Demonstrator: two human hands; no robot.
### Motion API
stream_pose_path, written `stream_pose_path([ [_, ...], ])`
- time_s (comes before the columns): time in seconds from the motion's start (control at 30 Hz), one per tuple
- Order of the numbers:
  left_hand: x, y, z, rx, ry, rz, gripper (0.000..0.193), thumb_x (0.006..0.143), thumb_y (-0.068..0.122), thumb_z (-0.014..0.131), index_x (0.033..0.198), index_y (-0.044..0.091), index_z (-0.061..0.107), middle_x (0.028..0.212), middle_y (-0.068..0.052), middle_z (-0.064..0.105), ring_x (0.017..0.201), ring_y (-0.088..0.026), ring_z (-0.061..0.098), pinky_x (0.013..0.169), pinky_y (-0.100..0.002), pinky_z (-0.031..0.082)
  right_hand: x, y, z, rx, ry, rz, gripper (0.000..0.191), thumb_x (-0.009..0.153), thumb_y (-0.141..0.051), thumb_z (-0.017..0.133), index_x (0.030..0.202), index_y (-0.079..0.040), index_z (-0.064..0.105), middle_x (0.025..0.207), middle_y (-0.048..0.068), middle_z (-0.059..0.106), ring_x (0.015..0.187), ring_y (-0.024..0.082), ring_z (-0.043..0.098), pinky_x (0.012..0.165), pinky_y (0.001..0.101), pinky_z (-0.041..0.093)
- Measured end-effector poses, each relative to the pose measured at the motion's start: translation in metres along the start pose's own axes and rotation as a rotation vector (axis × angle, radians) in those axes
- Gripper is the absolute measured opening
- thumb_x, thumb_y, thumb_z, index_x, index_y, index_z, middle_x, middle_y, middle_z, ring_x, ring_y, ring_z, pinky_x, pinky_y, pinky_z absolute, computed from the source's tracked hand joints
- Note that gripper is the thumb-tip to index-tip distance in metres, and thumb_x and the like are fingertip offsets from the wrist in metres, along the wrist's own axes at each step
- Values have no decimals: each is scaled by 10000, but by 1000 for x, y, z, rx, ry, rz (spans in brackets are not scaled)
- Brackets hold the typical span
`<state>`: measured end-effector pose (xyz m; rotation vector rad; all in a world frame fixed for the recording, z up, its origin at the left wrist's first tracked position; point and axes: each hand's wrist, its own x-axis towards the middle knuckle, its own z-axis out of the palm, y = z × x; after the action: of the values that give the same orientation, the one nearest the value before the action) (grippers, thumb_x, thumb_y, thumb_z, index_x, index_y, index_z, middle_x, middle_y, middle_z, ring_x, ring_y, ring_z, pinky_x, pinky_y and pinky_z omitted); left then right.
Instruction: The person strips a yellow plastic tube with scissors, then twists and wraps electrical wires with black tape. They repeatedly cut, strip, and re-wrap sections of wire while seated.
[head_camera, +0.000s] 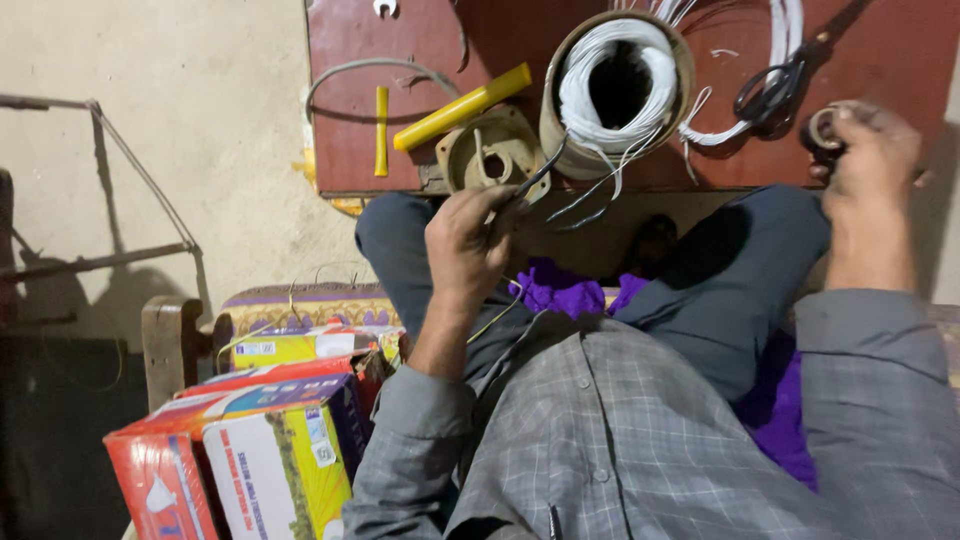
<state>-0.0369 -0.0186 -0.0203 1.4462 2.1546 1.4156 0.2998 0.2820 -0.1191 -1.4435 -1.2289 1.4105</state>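
— Any packages in view?

— Yes, a stack of cardboard boxes at the lower left, beside the person's left elbow. The front box (285, 470) is white and yellow with a purple top edge and a small white label (322, 452) on its corner.

— And next to it?

— A red box (160, 485) with white patches, just left of it, touching. Behind them lies a yellow box (290, 347) with a white label (256, 349), partly hidden.
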Motion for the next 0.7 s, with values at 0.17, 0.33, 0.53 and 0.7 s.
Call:
stream_pose_path([
  [0.17,-5,-1,0,-8,39,38,161,903,61,777,1053,60,718,962,-107,719,885,-268,706,796,-359,563,14,9,5,-280,68,-68,123,1069,-103,712,1178,-45,711,1030,49,728,828,151,704,603,299,550],
  [0.33,-11,-14,4,-401,18,-333,93,996,87,738,1008,-4,727,822,-45,693,732,-109,620,654,-263,498,15,18,6,-557,20,-163,209,1035,-42,688,1237,-25,739,1133,59,726,1010,169,696,842,330,586],
  [0.53,-14,-25,-1,-762,-81,-623,191,1007,159,658,956,-22,691,741,-10,691,597,-94,609,525,-245,475,13,17,7,-399,-104,-117,316,986,-38,700,1299,-9,662,1163,122,672,980,187,705,820,330,602],
  [0.7,-5,-7,-3,-405,33,-355,179,1060,147,679,1062,-31,698,930,-54,679,845,-137,609,757,-252,496,6,11,-5,-747,5,-448,260,930,21,772,1187,39,735,1179,187,663,976,253,703,835,368,580],
])
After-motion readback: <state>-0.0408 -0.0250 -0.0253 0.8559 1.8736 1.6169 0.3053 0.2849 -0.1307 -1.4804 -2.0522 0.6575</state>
